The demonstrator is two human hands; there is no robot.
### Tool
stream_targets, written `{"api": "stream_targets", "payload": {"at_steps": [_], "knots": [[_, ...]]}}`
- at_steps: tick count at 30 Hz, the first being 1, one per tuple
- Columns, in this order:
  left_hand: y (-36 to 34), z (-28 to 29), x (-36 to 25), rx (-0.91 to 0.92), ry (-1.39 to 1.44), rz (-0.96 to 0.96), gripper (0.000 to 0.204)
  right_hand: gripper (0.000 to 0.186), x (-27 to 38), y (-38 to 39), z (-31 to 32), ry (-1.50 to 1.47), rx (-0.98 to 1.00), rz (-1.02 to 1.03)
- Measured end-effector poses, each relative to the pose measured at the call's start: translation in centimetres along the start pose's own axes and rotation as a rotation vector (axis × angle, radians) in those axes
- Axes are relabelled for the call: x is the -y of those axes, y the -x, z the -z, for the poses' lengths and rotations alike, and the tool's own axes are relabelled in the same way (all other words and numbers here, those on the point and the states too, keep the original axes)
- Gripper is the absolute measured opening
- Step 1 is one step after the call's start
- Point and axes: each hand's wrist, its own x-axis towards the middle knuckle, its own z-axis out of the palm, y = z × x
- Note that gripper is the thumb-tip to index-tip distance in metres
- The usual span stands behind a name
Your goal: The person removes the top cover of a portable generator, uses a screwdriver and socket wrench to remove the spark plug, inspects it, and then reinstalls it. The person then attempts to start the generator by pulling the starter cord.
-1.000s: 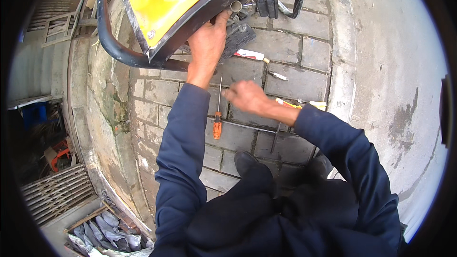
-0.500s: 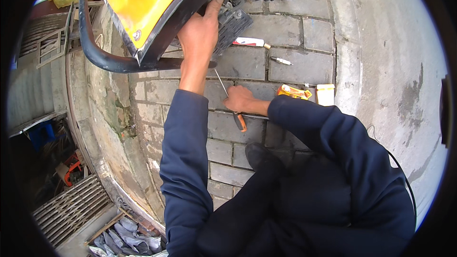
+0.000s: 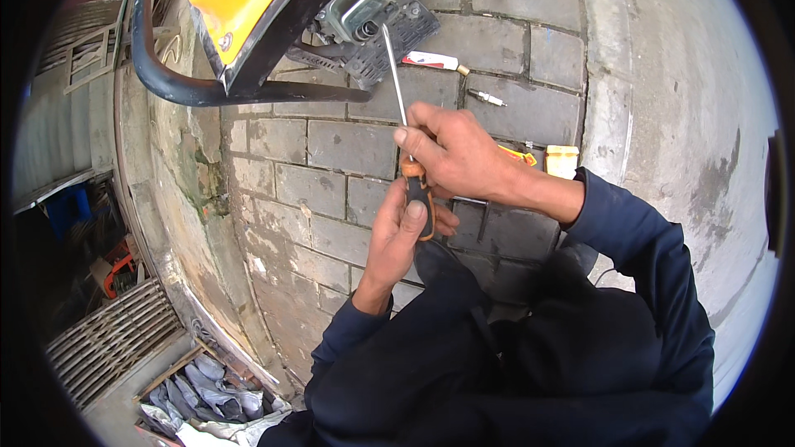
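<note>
In front of me I hold a screwdriver (image 3: 420,201) with an orange and black handle, its long metal shaft pointing up and away. My left hand (image 3: 392,240) is closed around the handle, thumb along it. My right hand (image 3: 455,153) grips where the shaft meets the handle. Beyond the tip sits a machine with a yellow cover (image 3: 240,0) and a black tubular frame (image 3: 248,93). Its exposed engine part (image 3: 360,12) shows a greyish metal housing with a round opening. In this view the tip overlaps the engine's lower edge; whether it touches, I cannot tell.
On the paving lie a white and red tube (image 3: 431,60), a spark plug (image 3: 487,98), a yellow and red packet (image 3: 520,155) and a small yellow-white box (image 3: 562,161). A worn concrete ledge (image 3: 186,174) runs along the left. Grey cloth-like scraps (image 3: 207,393) lie lower left.
My left hand has come away from the engine and now holds the screwdriver's handle. My right hand has raised the screwdriver off the paving, tip toward the engine. The engine housing is now uncovered to view.
</note>
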Motion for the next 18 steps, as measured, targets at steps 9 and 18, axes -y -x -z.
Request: {"api": "stream_targets", "payload": {"at_steps": [9,18], "knots": [[-2.3,0.7,-3.5,-0.221,-0.063,-0.073,0.041,0.028,3.3,-5.0,2.2,-0.099,-0.079,0.086],[-3.1,1.8,-3.4,-0.215,-0.124,-0.099,0.040,0.028,4.9,-8.0,4.9,-0.019,-0.510,0.149]]}}
